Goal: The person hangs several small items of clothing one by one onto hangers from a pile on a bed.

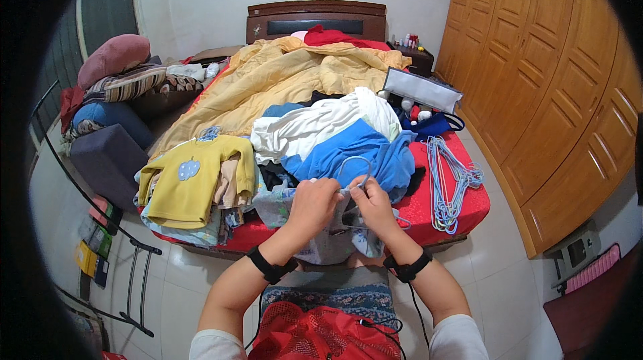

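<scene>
At the bed's near edge, my left hand (313,207) pinches the top of a pale grey-blue patterned garment (328,245), which hangs down in front of me. Close beside it, my right hand (372,204) is closed on a light wire clothes hanger (368,167), its hook pointing up and its lower part running by the cloth. How far the hanger sits inside the garment is hidden by my fingers. Just beyond my hands lie a blue garment (385,159) and a white one (328,125) in a heap. A mustard top (194,179) is spread over stacked clothes at the left.
A bunch of blue wire hangers (447,186) lies on the red bedcover (477,211) at the right. Behind the heap are a yellow quilt (234,92) and a white-and-navy bag (422,89). A dark metal rack (137,286) stands at the left; wooden wardrobes (536,65) line the right.
</scene>
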A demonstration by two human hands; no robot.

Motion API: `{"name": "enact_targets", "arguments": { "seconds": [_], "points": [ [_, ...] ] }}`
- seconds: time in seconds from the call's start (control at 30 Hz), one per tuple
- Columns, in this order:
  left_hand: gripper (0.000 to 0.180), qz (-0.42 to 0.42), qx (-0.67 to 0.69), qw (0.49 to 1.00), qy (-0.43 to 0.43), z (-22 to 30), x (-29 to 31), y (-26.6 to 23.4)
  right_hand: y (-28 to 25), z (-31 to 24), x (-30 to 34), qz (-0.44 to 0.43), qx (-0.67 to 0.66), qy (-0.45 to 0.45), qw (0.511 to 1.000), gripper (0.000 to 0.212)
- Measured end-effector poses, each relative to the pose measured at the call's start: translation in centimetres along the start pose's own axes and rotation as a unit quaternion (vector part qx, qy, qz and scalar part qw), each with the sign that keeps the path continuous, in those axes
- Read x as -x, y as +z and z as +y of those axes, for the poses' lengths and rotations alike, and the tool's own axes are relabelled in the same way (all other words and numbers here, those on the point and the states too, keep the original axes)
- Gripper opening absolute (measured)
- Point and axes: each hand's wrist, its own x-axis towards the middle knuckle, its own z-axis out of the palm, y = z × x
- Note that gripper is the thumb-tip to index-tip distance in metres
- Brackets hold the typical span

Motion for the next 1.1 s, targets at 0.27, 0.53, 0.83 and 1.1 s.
{"name": "enact_targets", "arguments": {
  "seconds": [0.27,0.53,0.83,1.1],
  "points": [
    [0.015,-0.007,0.026,0.999,-0.017,0.3,-0.1,0.2,1.3,0.2,0.3,0.014,-0.01,-0.019,1.0,0.018],
    [0.02,0.042,0.093,0.994,-0.036,-1.6,0.0,-1.3,0.1,-2.0,2.3,0.059,0.167,-0.163,0.97,0.023],
    [0.017,0.056,0.12,0.989,-0.062,-1.3,0.4,-1.8,1.5,-0.8,3.2,-0.18,-0.171,0.184,0.951,0.048],
    [0.019,0.029,0.139,0.988,-0.056,-0.7,0.8,-2.4,1.7,-0.4,2.6,-0.16,-0.366,0.248,0.883,0.031]
  ]
}}
